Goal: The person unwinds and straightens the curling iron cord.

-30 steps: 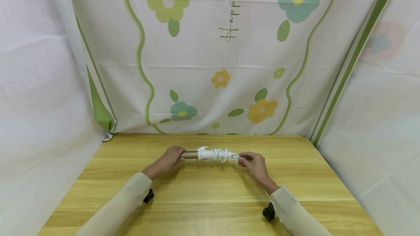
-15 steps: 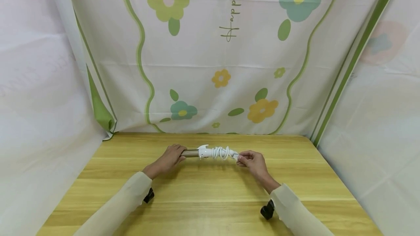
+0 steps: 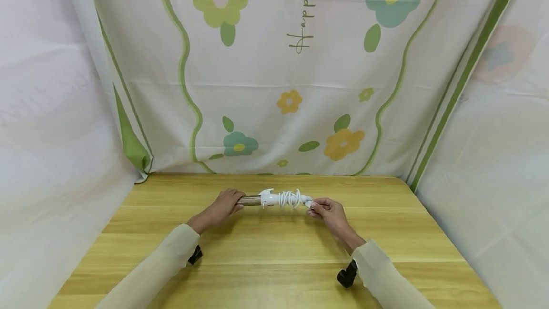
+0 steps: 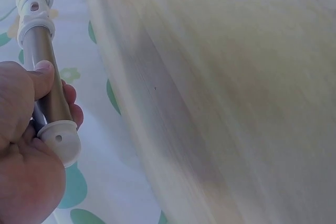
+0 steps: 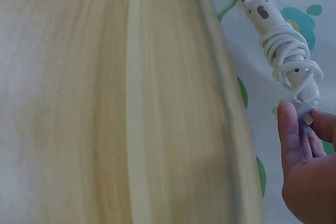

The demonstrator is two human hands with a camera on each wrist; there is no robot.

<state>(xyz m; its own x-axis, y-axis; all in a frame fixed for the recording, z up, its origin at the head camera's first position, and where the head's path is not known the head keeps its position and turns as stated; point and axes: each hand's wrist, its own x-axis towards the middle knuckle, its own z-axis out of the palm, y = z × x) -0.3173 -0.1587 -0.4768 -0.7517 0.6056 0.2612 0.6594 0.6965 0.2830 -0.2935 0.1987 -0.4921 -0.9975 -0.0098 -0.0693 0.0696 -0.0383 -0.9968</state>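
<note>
Three cloth walls stand around: a back cloth (image 3: 257, 70) past the far edge, a left cloth (image 3: 47, 108) and a right cloth (image 3: 493, 147). I count seven flowers on the back one. Next biggest is one wooden table (image 3: 274, 271).

Two pale sleeves reach in over the near edge, the left sleeve (image 3: 150, 271) and the right sleeve (image 3: 394, 275).

One curling wand (image 3: 269, 199) lies sideways between the hands, near the far edge and about halfway between the left and right edges. There is a soft shadow below it, so it seems to be held up off the wood.

There are two hands, one for each end. The left hand (image 3: 218, 209) curls around the gold rod (image 4: 42, 45), its thumb on the metal — maybe to stop the wand rolling or tipping. The right hand (image 3: 332, 216) pinches the small end piece between thumb and fingers, likely because that bit is too little for a whole fist.

Two black gadgets sit at the wrists, a left gadget (image 3: 195, 255) and a right gadget (image 3: 347, 275).

One white cord (image 5: 278, 40) winds around the handle — too tangled to count its loops. Wrapped like that, it probably can't drag about.

Smallest are one white tip (image 4: 62, 142), by the left palm, and one end piece (image 5: 304, 111), which looks like the plug.
</note>
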